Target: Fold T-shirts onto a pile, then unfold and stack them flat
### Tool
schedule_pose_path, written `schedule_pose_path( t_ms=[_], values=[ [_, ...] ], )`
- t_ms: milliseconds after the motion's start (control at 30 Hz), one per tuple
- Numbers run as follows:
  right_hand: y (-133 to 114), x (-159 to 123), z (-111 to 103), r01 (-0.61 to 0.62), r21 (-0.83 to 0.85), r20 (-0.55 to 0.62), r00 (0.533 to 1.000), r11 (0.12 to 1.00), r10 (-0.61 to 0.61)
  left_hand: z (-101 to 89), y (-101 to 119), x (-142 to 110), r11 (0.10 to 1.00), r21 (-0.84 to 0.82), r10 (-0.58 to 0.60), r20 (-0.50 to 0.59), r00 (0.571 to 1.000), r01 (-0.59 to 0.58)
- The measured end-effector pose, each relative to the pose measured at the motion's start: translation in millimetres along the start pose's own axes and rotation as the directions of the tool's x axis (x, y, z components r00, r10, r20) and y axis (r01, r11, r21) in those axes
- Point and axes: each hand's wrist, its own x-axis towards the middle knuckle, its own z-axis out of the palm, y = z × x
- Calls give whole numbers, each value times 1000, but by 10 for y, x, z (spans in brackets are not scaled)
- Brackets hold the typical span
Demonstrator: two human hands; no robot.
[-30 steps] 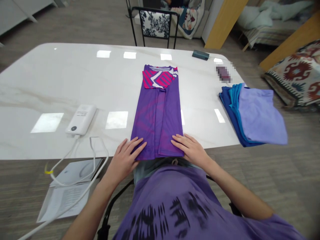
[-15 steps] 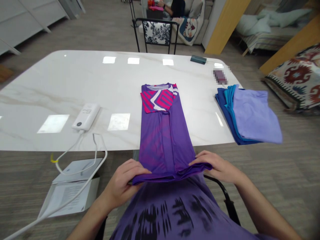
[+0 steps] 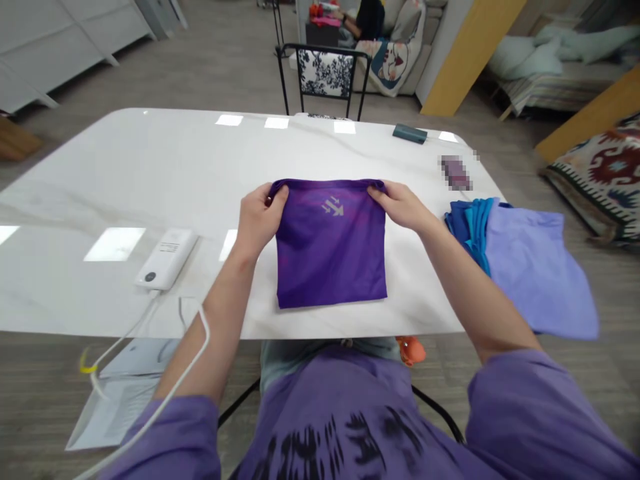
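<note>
your left hand (image 3: pixel 263 217) and right hand (image 3: pixel 397 203) each pinch a far corner of the folded purple shirt (image 3: pixel 331 243), which lies near the middle of the worktop's (image 3: pixel 150 160) near edge, left of the folded clothes (image 3: pixel 537 263)

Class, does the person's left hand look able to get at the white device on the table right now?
Probably yes: bare table lies between the left hand and the white device. However, its fingers are gripping the purple cloth, and the white cable appears to cross over the forearm.
</note>
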Motion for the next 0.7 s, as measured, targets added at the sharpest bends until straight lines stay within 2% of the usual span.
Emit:
schedule_pose_path(
  t_ms=[67, 133, 200, 267, 367, 433, 500, 633, 700],
  values=[
    [284, 427, 223, -92, -124, -10, 996, 988, 92, 168, -324, 352, 980, 191, -68, 60, 996, 55],
    [497, 638, 410, -221, -270, -32, 975, 937, 220, 267, -595, 530, 915, 380, -186, 98, 978, 136],
    [628, 673, 531, -351, -379, -76, 934, 856, 349, 309, -781, 582, 839, 505, -297, 112, 948, 203],
    [699, 626, 588, -428, -435, -110, 899, 793, 424, 326, -881, 587, 790, 565, -361, 114, 925, 239],
    [754, 591, 616, -408, -444, -32, 897, 798, 440, 373, -933, 634, 757, 608, -400, 145, 905, 237],
    [770, 621, 634, -352, -410, 74, 907, 841, 415, 438, -937, 693, 775, 586, -423, 199, 884, 238],
    [756, 650, 657, -295, -339, 124, 927, 893, 354, 514, -918, 728, 822, 513, -417, 246, 875, 247],
    [624, 573, 669, -265, -52, 50, 962, 963, 267, 621, -776, 647, 928, 290, -309, 251, 917, 233],
    [529, 485, 624, -251, 122, 6, 968, 960, 252, 625, -645, 580, 964, 93, -264, 218, 940, 249]
  ],
)
